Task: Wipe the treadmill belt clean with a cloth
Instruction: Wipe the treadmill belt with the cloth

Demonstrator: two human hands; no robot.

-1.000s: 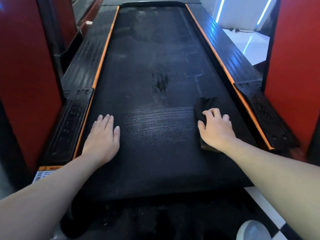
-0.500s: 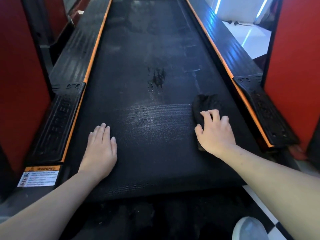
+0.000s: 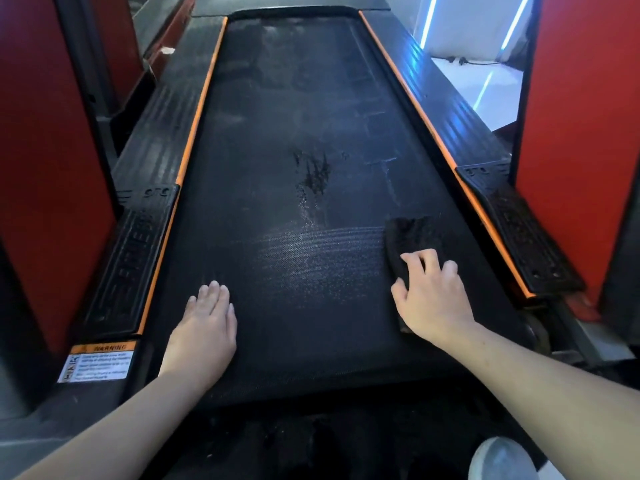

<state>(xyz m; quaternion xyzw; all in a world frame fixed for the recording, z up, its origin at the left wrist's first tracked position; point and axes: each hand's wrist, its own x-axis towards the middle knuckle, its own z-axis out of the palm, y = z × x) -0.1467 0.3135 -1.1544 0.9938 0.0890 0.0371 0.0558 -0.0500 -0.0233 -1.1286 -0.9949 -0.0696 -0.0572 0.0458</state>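
Step in hand (judged): wiping the near part of the belt, right side. The cloth, dark and folded, lies flat on the belt near the right rail. Its far half shows beyond the knuckles; its near half is under the right hand.

To do it well:
- Have the cloth flat and fully under the palm so it does not bunch.
- Press evenly and stroke across the belt's width in overlapping bands, working outward from the near end.
- The dark streaky mark at mid-belt, beyond the cloth and to its left, looks unwiped, as do the pale scuffs farther up. Both need passes.
- The belt may slip under a long push, so the bracing hand matters.
- Refold when the cloth face loads up.

Pose:
- Right hand: knuckles up, fingers bent down over the cloth, thumb at its left edge. It is clamped on the cloth and bearing down. The forearm enters from the lower right, wrist low.
- Left hand: flat on the belt near the left rail, fingers straight and together, holding nothing. It reads as a brace.
- The hands are well apart.
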